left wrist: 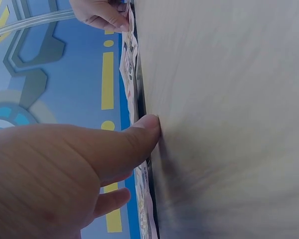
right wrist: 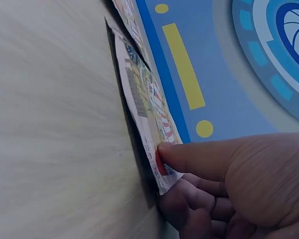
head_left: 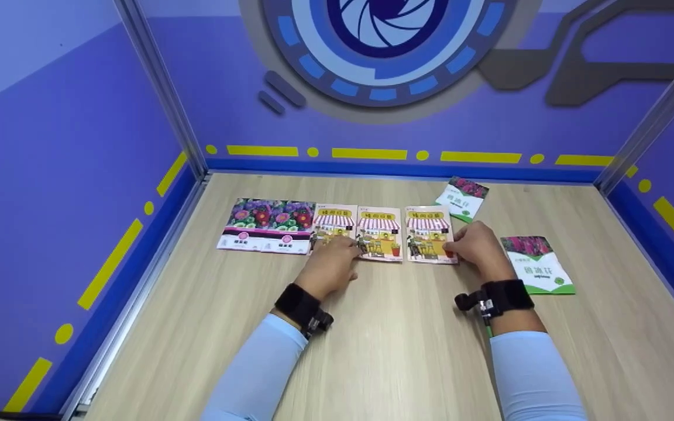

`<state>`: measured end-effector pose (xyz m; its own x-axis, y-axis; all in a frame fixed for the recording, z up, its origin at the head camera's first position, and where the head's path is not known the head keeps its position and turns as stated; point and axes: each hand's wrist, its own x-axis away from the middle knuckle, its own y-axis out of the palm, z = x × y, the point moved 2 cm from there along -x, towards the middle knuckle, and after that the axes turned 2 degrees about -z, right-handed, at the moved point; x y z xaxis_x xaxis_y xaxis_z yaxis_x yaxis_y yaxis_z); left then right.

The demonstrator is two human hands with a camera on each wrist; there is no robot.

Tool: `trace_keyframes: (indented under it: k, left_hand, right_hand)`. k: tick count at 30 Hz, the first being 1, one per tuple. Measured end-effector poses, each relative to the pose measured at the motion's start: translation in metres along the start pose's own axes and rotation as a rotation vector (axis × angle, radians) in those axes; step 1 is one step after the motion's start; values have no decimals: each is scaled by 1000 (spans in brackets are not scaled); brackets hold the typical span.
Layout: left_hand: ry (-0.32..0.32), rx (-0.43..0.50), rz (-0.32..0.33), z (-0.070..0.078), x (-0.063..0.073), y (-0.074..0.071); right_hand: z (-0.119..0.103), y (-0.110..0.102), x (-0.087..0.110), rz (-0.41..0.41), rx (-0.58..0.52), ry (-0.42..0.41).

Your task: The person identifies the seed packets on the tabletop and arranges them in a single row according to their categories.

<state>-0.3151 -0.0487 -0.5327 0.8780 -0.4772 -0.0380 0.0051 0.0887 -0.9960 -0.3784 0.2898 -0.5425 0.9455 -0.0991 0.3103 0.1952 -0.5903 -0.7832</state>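
Note:
My right hand (head_left: pixel 481 248) pinches the lower right corner of a pink seed packet (head_left: pixel 427 225) with a striped awning picture, thumb on top and fingers underneath. In the right wrist view this packet (right wrist: pixel 144 104) is slightly raised at the held corner. Two matching packets lie just left of it, the middle packet (head_left: pixel 381 225) and the left packet (head_left: pixel 336 216). My left hand (head_left: pixel 330 266) rests over the lower part of these two, its fingertips at their shared edge. In the left wrist view the left thumb (left wrist: pixel 134 142) touches the tabletop, fingers extended over the packets.
Two purple-and-white flower packets (head_left: pixel 245 217) lie side by side at the left end of the row. A green-and-white packet (head_left: pixel 539 266) lies right of the right hand; another such packet (head_left: pixel 461 200) sits behind. Purple panels (head_left: pixel 226 88) enclose the wooden table (head_left: pixel 395 339).

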Motion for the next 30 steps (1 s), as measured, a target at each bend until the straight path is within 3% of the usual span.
trace_keyframes:
  k: [8, 13, 16, 19, 23, 30]
  left_hand:
    - [-4, -15, -7, -1, 0, 0]
    - [0, 1, 0, 0, 1, 0]
    - [-3, 8, 10, 0, 2, 0]
    - [-6, 12, 9, 0, 2, 0]
    - [-7, 22, 2, 2, 1, 1]
    - [-12, 27, 0, 2, 1, 1]
  right_hand:
    - [-6, 2, 6, -30, -11, -5]
    - [-7, 1, 6, 48, 10, -54]
    - [-7, 0, 1, 114, 76, -142]
    - [0, 1, -4, 116, 187, -209]
    - [13, 1, -5, 65, 280, -228]
    - [31, -12, 0, 92, 345, -173]
